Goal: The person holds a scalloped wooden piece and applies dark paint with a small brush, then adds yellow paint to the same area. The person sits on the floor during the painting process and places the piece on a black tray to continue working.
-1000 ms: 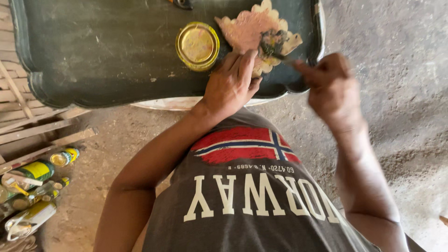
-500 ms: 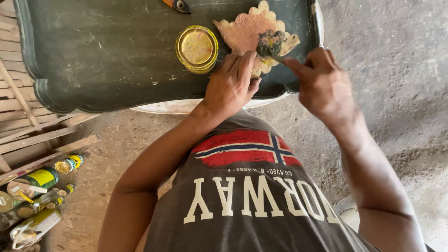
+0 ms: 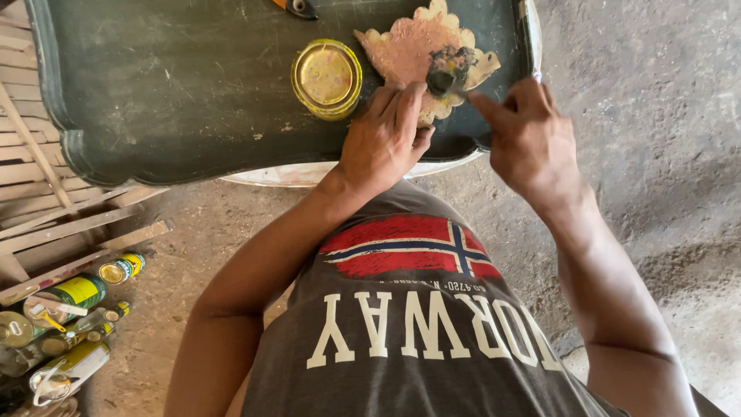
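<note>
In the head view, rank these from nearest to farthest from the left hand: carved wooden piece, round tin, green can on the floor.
1. carved wooden piece, under the left hand fingertips.
2. round tin, just left of the fingers, on the dark tray.
3. green can, far left on the floor.

The carving [image 3: 417,48] is a flat, pinkish-brown wooden piece with a scalloped edge, lying face up near the right end of the dark green tabletop. A dark patch stains its right part. The left hand [image 3: 384,139] presses its near edge flat. The brush [image 3: 443,80], dark-tipped and partly hidden, rests its head on that patch, pinched in the right hand [image 3: 531,139].
</note>
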